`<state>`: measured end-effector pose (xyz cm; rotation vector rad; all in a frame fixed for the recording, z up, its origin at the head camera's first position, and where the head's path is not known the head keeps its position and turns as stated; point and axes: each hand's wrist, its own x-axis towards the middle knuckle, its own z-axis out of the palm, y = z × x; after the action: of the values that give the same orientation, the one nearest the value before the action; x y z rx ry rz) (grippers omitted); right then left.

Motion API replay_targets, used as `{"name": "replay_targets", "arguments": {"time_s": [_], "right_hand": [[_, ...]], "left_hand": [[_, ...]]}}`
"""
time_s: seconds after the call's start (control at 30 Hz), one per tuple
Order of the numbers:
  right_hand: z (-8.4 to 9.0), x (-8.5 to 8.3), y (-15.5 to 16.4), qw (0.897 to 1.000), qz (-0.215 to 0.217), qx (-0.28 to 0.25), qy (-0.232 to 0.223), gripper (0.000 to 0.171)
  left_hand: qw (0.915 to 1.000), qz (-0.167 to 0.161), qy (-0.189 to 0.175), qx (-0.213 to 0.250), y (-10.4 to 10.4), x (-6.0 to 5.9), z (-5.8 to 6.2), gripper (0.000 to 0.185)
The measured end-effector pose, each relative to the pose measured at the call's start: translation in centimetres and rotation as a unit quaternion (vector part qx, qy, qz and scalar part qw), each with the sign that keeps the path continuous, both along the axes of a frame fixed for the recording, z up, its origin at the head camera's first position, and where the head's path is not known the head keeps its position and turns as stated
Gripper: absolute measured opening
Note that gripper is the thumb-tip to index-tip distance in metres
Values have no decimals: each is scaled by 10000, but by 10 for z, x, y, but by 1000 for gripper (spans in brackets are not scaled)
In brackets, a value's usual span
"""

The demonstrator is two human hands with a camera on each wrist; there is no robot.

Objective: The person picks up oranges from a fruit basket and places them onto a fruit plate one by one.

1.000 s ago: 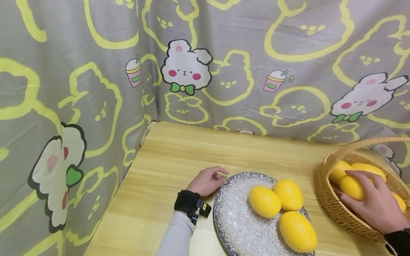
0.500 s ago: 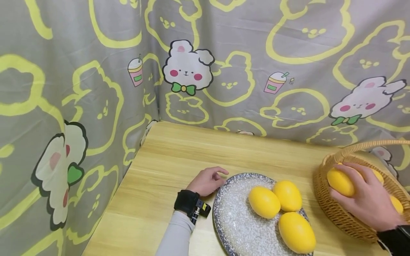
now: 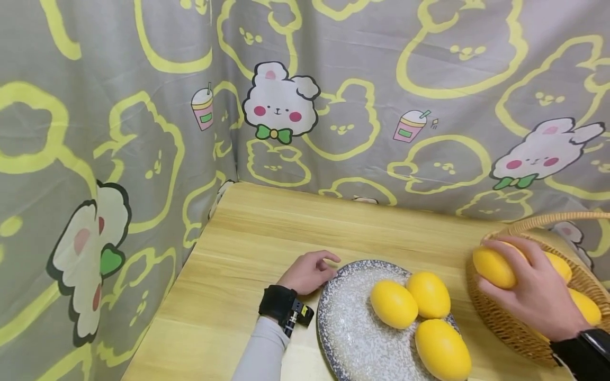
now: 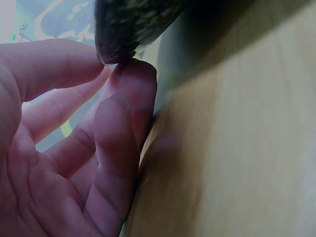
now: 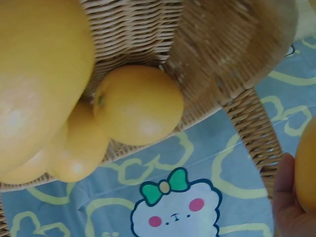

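Note:
My right hand [image 3: 538,296] grips a smooth, egg-shaped yellow mango [image 3: 493,268] over the left rim of a wicker basket [image 3: 491,323]. In the right wrist view, part of that mango [image 5: 307,170] and a finger [image 5: 285,187] show at the right edge. Beside the speckled grey plate [image 3: 352,328], my left hand [image 3: 307,272] rests on the table with loosely bent fingers. Its fingertips [image 4: 139,79] are right at the plate's dark rim [image 4: 128,34]. Three yellow mangoes lie on the plate: one mango [image 3: 393,304] on the left, another mango [image 3: 429,294] behind, a third mango [image 3: 443,349] in front.
More yellow mangoes [image 5: 138,106] lie inside the basket, whose handle [image 3: 557,216] arches over it. A wooden table [image 3: 286,217] carries everything. Grey curtains [image 3: 357,53] with cartoon prints hang behind it and along its left side.
My right hand has moved left with the mango, from inside the basket to over its left rim. The left hand and the plate have stayed in place.

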<state>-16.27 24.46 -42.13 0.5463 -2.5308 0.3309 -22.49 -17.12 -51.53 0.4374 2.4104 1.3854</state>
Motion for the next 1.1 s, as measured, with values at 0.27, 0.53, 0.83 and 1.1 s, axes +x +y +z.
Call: {"name": "replay_targets", "arguments": {"time_s": [0.27, 0.53, 0.83, 1.1], "right_hand": [[0, -5, -13, 9997, 220, 71, 37, 64], [1, -11, -25, 9989, 470, 67, -28, 74], [2, -17, -41, 9971, 720, 140, -183, 79], [0, -22, -50, 9968, 754, 201, -198, 79]], "left_hand": [[10000, -22, 4, 47, 2, -1, 1, 30], [10000, -17, 24, 52, 3, -2, 3, 29], [10000, 27, 51, 33, 2, 0, 0, 31], [10000, 49, -3, 53, 2, 2, 0, 30]]}}
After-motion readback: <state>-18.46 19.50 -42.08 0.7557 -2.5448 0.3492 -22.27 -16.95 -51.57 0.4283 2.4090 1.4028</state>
